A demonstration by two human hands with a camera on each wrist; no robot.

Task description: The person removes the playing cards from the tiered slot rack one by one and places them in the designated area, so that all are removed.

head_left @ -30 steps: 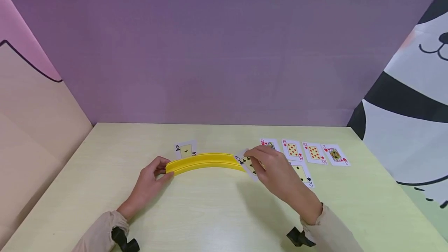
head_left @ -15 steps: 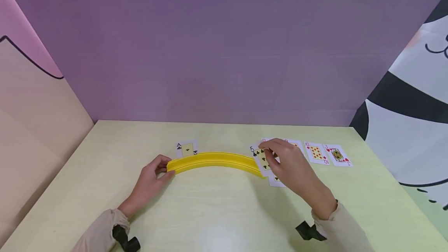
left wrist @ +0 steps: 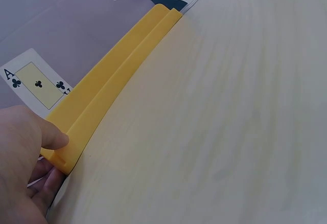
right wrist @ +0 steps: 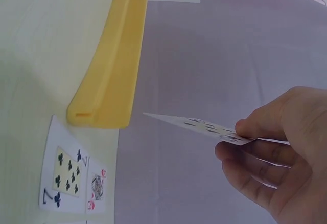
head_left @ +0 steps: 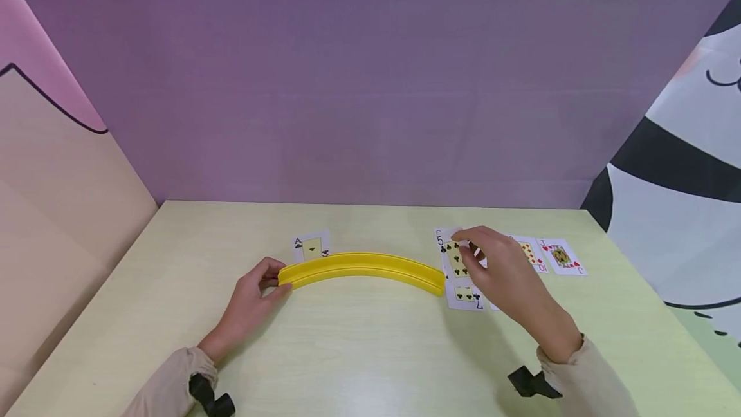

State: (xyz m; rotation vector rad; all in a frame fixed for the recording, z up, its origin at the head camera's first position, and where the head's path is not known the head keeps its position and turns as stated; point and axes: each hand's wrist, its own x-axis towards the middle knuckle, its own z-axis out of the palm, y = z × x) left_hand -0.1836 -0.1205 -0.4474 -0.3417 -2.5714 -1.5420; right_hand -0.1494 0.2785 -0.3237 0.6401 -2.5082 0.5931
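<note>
A curved yellow card holder (head_left: 359, 265) rests on the table, and my left hand (head_left: 249, 304) grips its left end between thumb and fingers. Upright in the holder near that end is an ace of clubs (head_left: 311, 248), its lower edge hidden by the front wall. My right hand (head_left: 509, 275) pinches a five of clubs (head_left: 454, 257) by its edge, raised just beyond the holder's right end. In the right wrist view the same five of clubs (right wrist: 204, 127) appears nearly edge-on between thumb and forefinger, apart from the holder. A seven of clubs (head_left: 465, 299) lies face up below it.
Face-up cards lie at the table's right, among them a ten of diamonds (head_left: 534, 256) and a jack of hearts (head_left: 561, 257). My right hand covers others partly. A purple backdrop (head_left: 370, 82) rises behind the table (head_left: 359, 352).
My right hand has carried the five of clubs rightward, from in front of the holder's right end to over the seven of clubs, uncovering that end. The left hand has kept its grip.
</note>
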